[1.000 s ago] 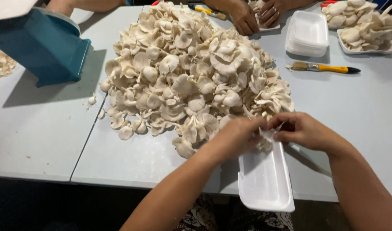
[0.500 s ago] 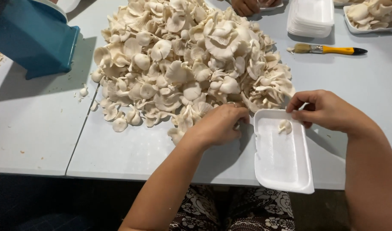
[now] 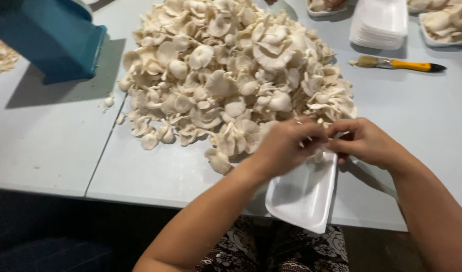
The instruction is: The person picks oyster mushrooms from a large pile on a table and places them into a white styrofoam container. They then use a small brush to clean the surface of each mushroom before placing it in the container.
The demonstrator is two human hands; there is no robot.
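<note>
Covering the pale grey bench [image 3: 54, 151], one heap of cream oyster mushrooms [image 3: 231, 75] sits beside one white foam tray [image 3: 304, 194]; left hand [image 3: 286, 146] and right hand [image 3: 364, 141] pinch a mushroom piece [image 3: 319, 151] above the tray; one yellow-handled brush [image 3: 397, 64] lies beyond.
</note>
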